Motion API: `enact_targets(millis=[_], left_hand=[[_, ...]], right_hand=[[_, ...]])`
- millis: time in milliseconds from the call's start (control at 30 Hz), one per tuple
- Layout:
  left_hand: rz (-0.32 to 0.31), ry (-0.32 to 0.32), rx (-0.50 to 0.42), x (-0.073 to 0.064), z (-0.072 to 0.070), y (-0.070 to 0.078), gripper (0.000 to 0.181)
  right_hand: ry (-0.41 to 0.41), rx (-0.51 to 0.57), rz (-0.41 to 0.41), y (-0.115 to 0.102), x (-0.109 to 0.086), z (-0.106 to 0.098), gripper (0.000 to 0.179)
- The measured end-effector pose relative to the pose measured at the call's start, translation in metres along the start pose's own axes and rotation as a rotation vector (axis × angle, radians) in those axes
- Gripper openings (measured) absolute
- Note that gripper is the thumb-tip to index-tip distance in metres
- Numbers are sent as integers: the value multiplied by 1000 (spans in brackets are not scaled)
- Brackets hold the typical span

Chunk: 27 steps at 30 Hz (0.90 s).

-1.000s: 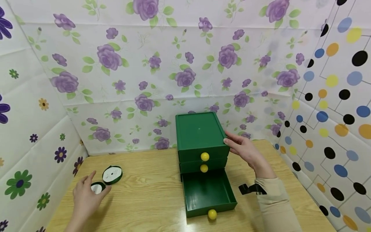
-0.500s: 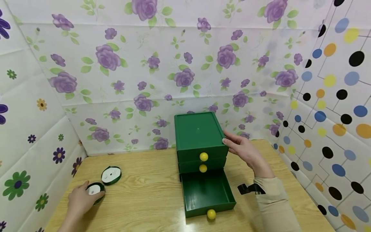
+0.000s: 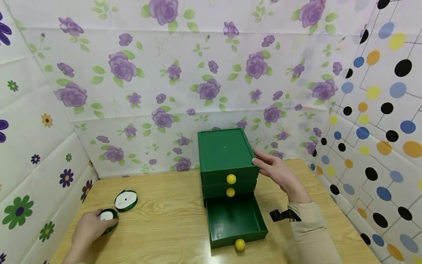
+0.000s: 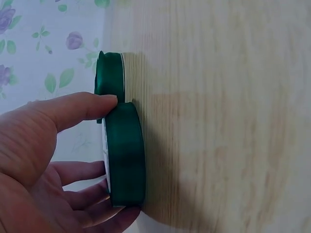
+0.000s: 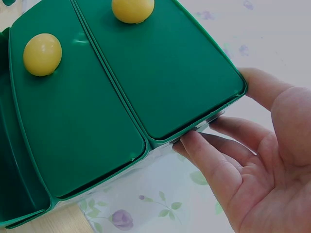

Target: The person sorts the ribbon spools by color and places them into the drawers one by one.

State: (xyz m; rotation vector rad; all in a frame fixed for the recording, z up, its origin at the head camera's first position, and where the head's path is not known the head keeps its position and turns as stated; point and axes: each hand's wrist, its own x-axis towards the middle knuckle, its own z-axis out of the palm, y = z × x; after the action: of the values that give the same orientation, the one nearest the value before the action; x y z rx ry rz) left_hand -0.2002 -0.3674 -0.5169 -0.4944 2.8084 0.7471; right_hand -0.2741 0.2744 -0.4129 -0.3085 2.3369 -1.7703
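In the head view my left hand (image 3: pixel 87 228) grips a spool of dark green ribbon (image 4: pixel 127 155) with a white face. In the left wrist view the thumb lies on one edge of the ribbon and the fingers reach under the opposite edge. A second green ribbon spool (image 3: pixel 126 200) lies flat on the table just beyond it. My right hand (image 3: pixel 277 171) rests against the right side of a green drawer cabinet (image 3: pixel 225 150), thumb at the top edge, fingers extended along the side. The cabinet's bottom drawer (image 3: pixel 238 238) is pulled out; the upper two are closed.
Each drawer has a round yellow knob (image 3: pixel 231 179). The wooden table (image 3: pixel 165 220) is bordered by a flower-patterned backdrop (image 3: pixel 184 91) behind and patterned sheets on both sides. A black strap (image 3: pixel 284 215) hangs at the right sleeve.
My left hand, first open above the nearer spool, has come down and taken hold of it. The right hand stays at the cabinet; the view shifts slightly.
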Motion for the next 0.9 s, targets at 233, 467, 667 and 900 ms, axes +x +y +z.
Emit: enact_targets(millis=[233, 467, 667, 900], left_hand=[[12, -29, 42, 0, -6, 1, 112], [24, -71, 67, 5, -11, 0, 114], [10, -94, 92, 7, -13, 3, 114], [36, -104, 101, 4, -15, 5, 105]], right_hand=[[5, -4, 3, 0, 0, 1, 75], [-1, 5, -2, 0, 0, 2, 76], [1, 6, 3, 0, 1, 2, 75], [3, 5, 1, -1, 0, 2, 76]])
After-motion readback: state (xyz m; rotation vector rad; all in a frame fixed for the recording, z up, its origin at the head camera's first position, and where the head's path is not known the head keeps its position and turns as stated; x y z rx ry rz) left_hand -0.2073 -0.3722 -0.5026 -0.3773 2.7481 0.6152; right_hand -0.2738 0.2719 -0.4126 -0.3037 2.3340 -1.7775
